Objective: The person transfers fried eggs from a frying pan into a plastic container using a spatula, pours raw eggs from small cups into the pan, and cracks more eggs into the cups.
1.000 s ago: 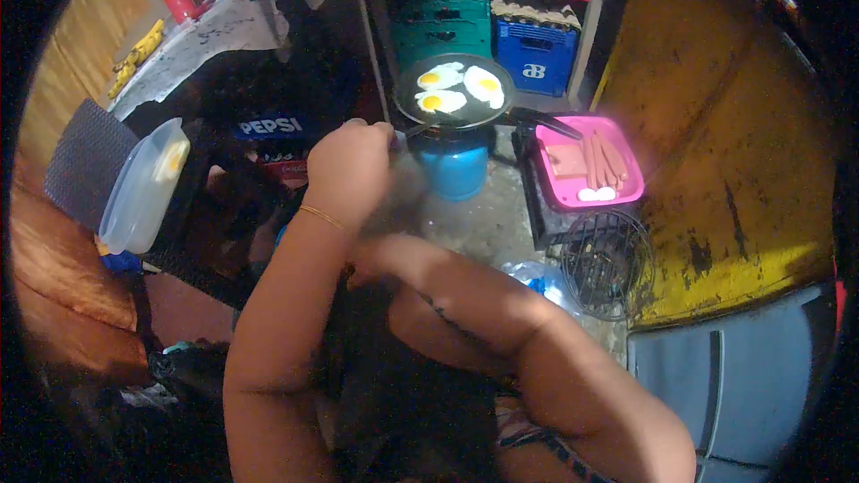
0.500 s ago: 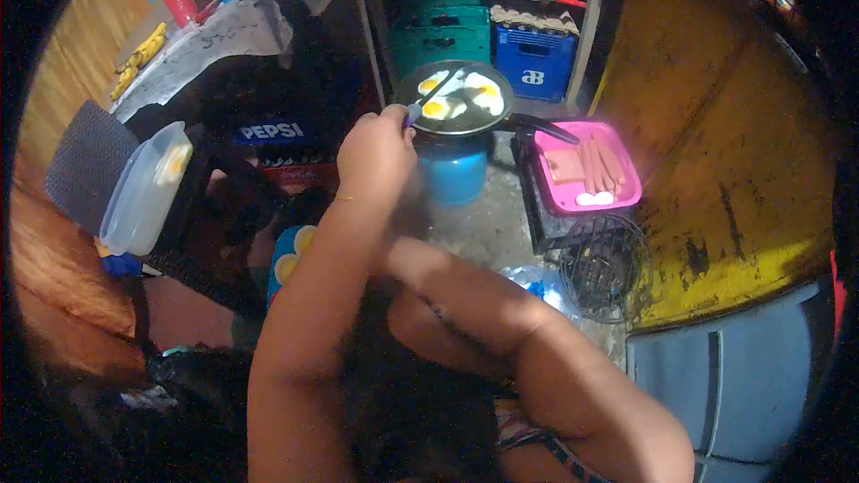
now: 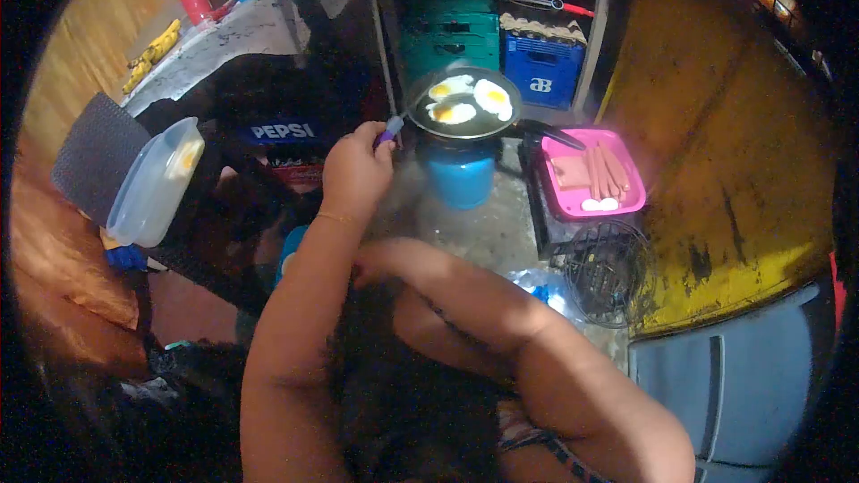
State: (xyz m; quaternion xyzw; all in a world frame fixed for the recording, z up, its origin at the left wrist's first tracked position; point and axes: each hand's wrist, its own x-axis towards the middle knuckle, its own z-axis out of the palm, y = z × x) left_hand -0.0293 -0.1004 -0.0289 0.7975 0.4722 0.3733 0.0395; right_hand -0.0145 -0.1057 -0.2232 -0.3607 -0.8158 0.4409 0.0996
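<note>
My left hand (image 3: 356,166) is closed around the purple handle of a utensil (image 3: 391,129), whose far end is at the left rim of a dark frying pan (image 3: 474,128). Three fried eggs (image 3: 492,98) lie apart in the pan; the front one has a browned, smeared yolk. The pan sits above a blue cylinder (image 3: 462,181). Lower down, my right hand (image 3: 369,262) is beside my left forearm, which partly hides it; its fingers are unclear. Behind that forearm, part of a teal container (image 3: 293,240) shows.
Right of the pan, a pink tray (image 3: 636,202) holds sausages, a pinkish slice and white pieces. Below it is a round wire rack (image 3: 612,275). A clear plastic container (image 3: 148,199) with egg is at left. Blue (image 3: 541,67) and green crates stand behind; bananas (image 3: 154,55) lie upper left.
My left hand reached up with the utensil over the eggs, then drew back left to the pan's rim. The front egg's yolk now looks smeared. The view has shifted slightly.
</note>
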